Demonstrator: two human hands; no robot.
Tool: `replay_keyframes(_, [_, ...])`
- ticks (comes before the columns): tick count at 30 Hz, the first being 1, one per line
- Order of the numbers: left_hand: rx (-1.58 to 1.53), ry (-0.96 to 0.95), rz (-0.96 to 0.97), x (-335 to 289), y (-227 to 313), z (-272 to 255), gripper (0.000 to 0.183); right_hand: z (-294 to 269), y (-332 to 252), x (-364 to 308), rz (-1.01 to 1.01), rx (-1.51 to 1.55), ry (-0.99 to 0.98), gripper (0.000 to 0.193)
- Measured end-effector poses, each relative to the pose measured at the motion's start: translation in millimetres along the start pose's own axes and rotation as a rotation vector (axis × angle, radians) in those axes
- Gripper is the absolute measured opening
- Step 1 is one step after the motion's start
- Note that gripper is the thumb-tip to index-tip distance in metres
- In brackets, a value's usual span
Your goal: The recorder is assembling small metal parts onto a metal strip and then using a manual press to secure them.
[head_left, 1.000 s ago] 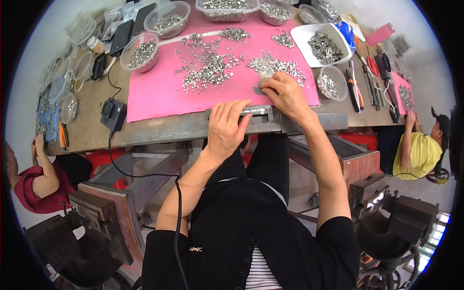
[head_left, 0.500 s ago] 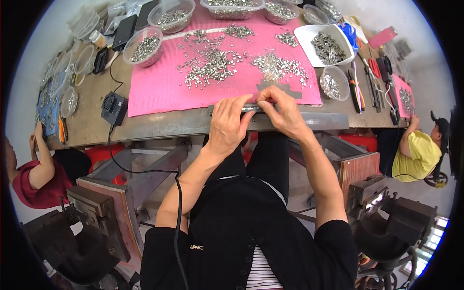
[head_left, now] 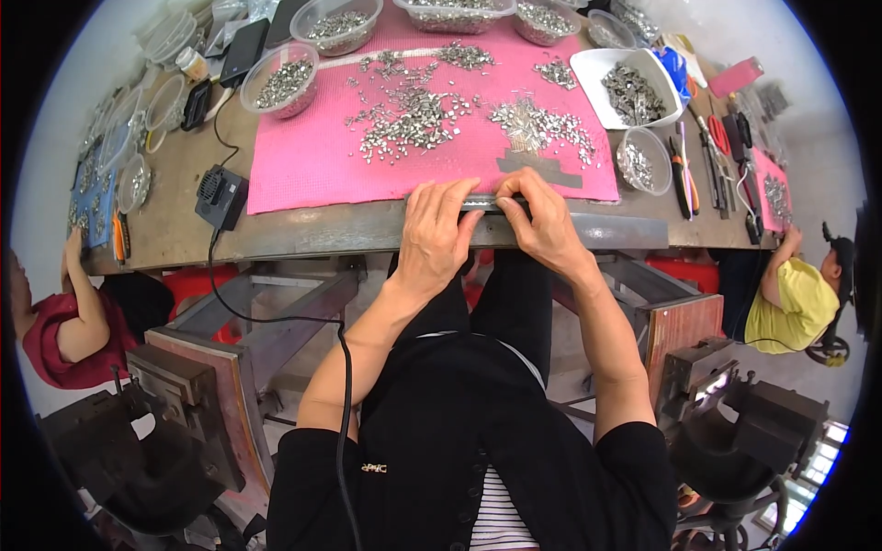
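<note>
At the bench's front edge I hold a dark narrow metal strip (head_left: 480, 204) with a shiny line along its top. My left hand (head_left: 430, 230) is closed around its left part, fingers on the far side and thumb on the near side. The thumb and forefinger of my right hand (head_left: 544, 223) are pinched together at the strip's right part. Whatever is between those fingertips is too small to make out. Just beyond, flat grey metal pieces (head_left: 542, 170) lie on the pink mat (head_left: 312, 179), below a heap of small silver metal parts (head_left: 542, 129).
More small parts (head_left: 418, 124) are spread across the mat. Clear tubs (head_left: 280, 81) and a white tray (head_left: 588, 78) hold others. Pliers (head_left: 680, 179) lie right; a black adapter (head_left: 220, 196) with a cable sits left. People (head_left: 781, 298) work at both sides, near bench vises (head_left: 179, 404).
My right fingertips have shifted slightly right along the strip, showing more of its shiny line. The left hand keeps its hold. The whole view has shifted a little.
</note>
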State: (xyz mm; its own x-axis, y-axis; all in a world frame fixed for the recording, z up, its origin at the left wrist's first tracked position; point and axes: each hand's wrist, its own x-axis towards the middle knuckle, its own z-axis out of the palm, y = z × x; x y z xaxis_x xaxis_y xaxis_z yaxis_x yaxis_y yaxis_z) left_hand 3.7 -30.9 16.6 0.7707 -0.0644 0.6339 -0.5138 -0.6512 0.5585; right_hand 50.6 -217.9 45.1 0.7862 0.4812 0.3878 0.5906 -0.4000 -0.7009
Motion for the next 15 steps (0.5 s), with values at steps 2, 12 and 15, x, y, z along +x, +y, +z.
replay_keyframes(2, [0.003, -0.006, -0.023, 1.2, 1.0, -3.7, 0.048, 2.5, -3.1, 4.3, -0.04, -0.026, 0.014, 0.013])
replay_keyframes(12, [-0.282, 0.012, -0.32, 11.2, -1.4, -42.3, 0.029, -5.6, -8.7, 0.8, -0.147, -0.261, -0.035, 0.015])
replay_keyframes(15, [-0.126, 0.277, -0.338, 18.8, -43.1, -61.0, 0.022, -14.1, -7.3, 13.3, -0.15, -0.226, -0.11, 0.011])
